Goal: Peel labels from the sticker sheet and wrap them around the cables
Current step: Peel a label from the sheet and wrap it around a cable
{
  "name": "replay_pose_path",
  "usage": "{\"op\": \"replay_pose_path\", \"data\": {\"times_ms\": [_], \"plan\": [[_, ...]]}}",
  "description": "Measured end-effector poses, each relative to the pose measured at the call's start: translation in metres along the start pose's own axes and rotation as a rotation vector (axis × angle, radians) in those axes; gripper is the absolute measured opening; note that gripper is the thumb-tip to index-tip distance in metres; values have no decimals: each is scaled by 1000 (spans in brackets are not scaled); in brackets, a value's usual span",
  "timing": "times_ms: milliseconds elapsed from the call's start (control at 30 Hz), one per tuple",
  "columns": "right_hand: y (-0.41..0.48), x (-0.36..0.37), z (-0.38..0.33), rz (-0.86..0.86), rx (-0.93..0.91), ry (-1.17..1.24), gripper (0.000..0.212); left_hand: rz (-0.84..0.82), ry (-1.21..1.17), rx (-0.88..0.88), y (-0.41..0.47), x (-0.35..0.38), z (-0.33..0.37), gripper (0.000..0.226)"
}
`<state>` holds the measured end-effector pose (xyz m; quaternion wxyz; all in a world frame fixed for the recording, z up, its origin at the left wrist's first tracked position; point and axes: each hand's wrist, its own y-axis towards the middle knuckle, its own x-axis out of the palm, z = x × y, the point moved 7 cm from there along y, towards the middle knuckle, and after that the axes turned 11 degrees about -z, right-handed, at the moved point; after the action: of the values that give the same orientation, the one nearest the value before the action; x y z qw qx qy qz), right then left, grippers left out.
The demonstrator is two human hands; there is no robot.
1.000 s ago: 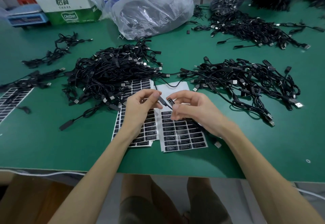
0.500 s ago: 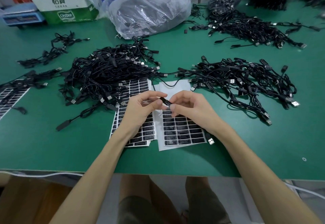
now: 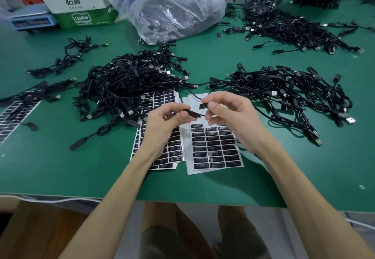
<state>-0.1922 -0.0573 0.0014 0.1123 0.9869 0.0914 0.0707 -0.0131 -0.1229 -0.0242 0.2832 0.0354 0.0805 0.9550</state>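
Left sticker sheet (image 3: 174, 153) and right sticker sheet (image 3: 215, 147) side by side, tabletop (image 3: 60, 167) front centre. Centre cable pile (image 3: 129, 84) behind left sheet, overlapping its far edge; right cable pile (image 3: 284, 88) beside it; far cable pile (image 3: 294, 31) back right. Plastic bag (image 3: 178, 11) behind centre pile, carton (image 3: 81, 11) back left. Third sheet (image 3: 12, 116) at left edge.

Much of the left sticker sheet (image 3: 174, 153) is hidden under the left hand (image 3: 162, 124); the cable section (image 3: 191, 113) it pinches is mostly covered by fingers. Print on the peeled label (image 3: 204, 106) too small to read. A third sheet (image 3: 12, 116) is cut off by the left frame edge, partly under cables (image 3: 40, 94).
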Motion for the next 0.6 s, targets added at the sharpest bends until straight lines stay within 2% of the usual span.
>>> {"op": "replay_pose_path", "data": {"times_ms": [100,267,433,600], "plan": [[0,10,7,-35,40,-60,15,18,-9,-1,-1,-3,0,19],[0,12,7,56,33,-261,17,-32,-6,-14,0,4,1,25],[-4,2,14,169,91,-136,18,-60,5,-28,0,7,0,16],[-5,-2,22,227,146,-91,15,-109,118,-40,1,12,-2,22]]}}
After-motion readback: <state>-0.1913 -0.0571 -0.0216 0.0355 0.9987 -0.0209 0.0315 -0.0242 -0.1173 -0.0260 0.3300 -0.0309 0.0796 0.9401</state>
